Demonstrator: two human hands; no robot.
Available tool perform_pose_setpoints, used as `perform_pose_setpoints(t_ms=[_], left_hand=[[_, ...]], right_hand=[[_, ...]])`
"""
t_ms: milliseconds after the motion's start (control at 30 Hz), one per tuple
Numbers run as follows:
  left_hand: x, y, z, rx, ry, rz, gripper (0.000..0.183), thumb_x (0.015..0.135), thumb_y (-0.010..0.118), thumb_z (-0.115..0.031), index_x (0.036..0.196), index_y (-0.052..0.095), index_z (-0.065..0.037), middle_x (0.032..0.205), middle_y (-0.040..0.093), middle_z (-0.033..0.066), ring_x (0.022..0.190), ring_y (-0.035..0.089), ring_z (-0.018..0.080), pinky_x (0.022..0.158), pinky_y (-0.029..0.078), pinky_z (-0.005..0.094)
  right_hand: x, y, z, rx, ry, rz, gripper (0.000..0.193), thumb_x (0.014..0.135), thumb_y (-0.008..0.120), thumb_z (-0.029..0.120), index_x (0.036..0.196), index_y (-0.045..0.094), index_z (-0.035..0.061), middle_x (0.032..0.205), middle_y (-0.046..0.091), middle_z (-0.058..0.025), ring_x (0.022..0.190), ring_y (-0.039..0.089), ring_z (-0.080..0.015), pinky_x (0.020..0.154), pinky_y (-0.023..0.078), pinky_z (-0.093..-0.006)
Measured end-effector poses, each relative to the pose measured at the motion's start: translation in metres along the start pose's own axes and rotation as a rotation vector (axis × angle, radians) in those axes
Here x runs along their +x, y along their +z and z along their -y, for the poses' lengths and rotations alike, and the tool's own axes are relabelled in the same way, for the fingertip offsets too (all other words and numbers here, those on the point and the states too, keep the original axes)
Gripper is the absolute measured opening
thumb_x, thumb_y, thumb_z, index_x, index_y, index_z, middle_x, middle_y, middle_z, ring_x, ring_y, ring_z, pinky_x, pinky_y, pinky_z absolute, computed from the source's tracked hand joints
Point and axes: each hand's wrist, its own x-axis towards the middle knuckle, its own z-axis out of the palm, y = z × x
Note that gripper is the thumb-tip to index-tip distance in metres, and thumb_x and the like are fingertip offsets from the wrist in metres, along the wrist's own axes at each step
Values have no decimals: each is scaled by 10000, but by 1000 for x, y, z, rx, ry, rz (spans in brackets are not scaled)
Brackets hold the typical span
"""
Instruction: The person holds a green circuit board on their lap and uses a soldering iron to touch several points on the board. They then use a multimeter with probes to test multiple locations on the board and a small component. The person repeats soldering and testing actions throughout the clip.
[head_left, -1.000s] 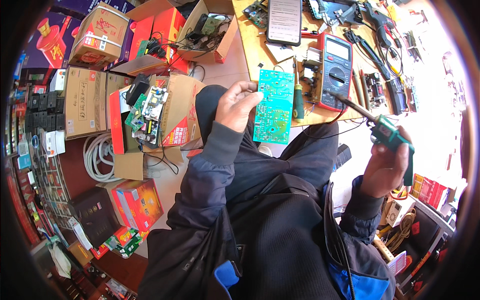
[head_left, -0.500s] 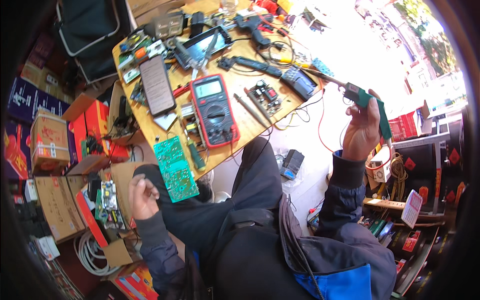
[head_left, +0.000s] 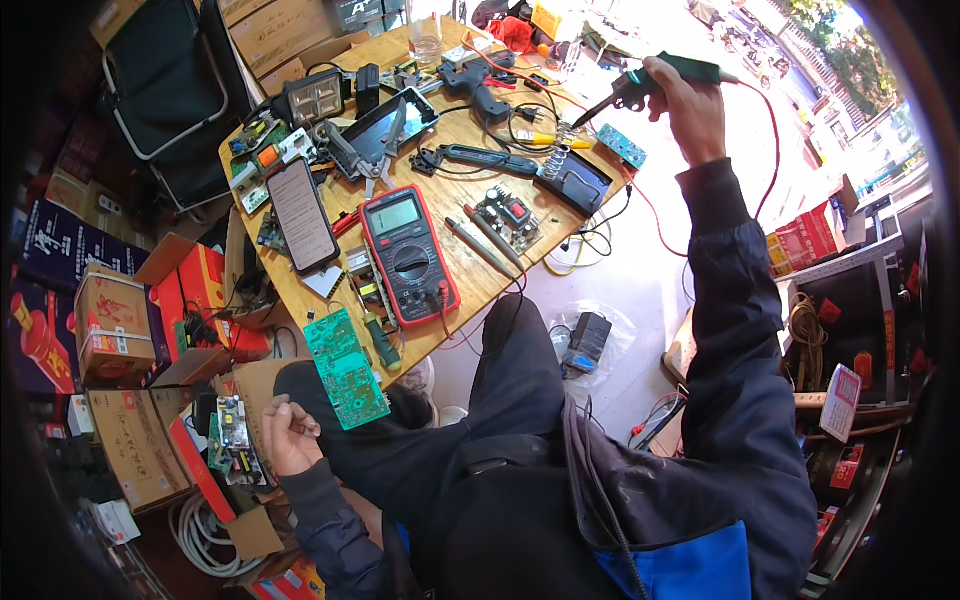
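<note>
My right hand (head_left: pixel 685 105) is raised beyond the table's right side, closed around the green handle of a gun-shaped soldering iron (head_left: pixel 690 70). The iron's dark tip points left and down, close above a coiled metal spring (head_left: pixel 558 165) of an iron stand. Low on the left, beside my left thigh, my left hand (head_left: pixel 290 435) has its fingers curled in, with nothing visible in them. Right of it, a green circuit board (head_left: pixel 345 370) lies solder side up, between the table's near corner and my leg. A screwdriver (head_left: pixel 382 342) with a green handle touches the table beside this board.
On the wooden table (head_left: pixel 470 290) are a red multimeter (head_left: pixel 410 255), a phone (head_left: pixel 302 215), a small board (head_left: pixel 505 218), pliers (head_left: pixel 372 150), a glue gun (head_left: pixel 475 90) and a glass (head_left: pixel 425 40). Cartons (head_left: pixel 140 440) stack at left. A bagged black block (head_left: pixel 588 342) lies on the floor.
My right hand has moved up and away with the soldering iron, bringing its tip over the spring stand. The left hand stays low, its fingers curled in more. The view has shifted slightly.
</note>
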Motion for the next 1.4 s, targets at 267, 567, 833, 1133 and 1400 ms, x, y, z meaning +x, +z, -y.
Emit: perform_pose_setpoints(t_ms=[267,567,833,1133,1400], left_hand=[[0,3,0,26,-32,-20,271,1041,661,-221,1255,617,-61,915,594,38,742,567,146,646,468,313],[-2,-8,-1,-5,-17,-26,262,1045,663,-221,1251,621,-66,921,597,29,750,566,143,652,464,311],[8,-5,9,-55,-35,68,281,1066,640,-209,1271,632,-17,888,626,75,715,608,169,589,487,308],[3,41,11,240,-47,219,232,1063,720,-180,1169,681,23,988,724,46,838,669,85,697,534,236],[15,55,12,138,-76,213,185,1024,750,-105,1102,684,49,986,729,48,879,669,81,785,544,247]], right_hand=[[59,35,-27,-65,231,306,352,1036,676,314,935,741,-17,660,644,-50,504,592,-120,484,448,-260],[44,57,-44,-182,367,415,387,965,736,342,1062,746,-33,780,714,-96,495,609,-141,476,489,-295],[14,20,-53,-411,-190,497,437,929,700,29,1365,710,51,1060,689,-125,744,641,-168,546,508,-301],[-163,55,55,183,470,369,429,1030,751,215,1365,704,-48,905,692,-34,603,531,-43,566,414,-212],[-301,157,118,240,376,849,586,936,818,117,1436,590,-88,1125,739,-155,865,723,-168,740,590,-315]])
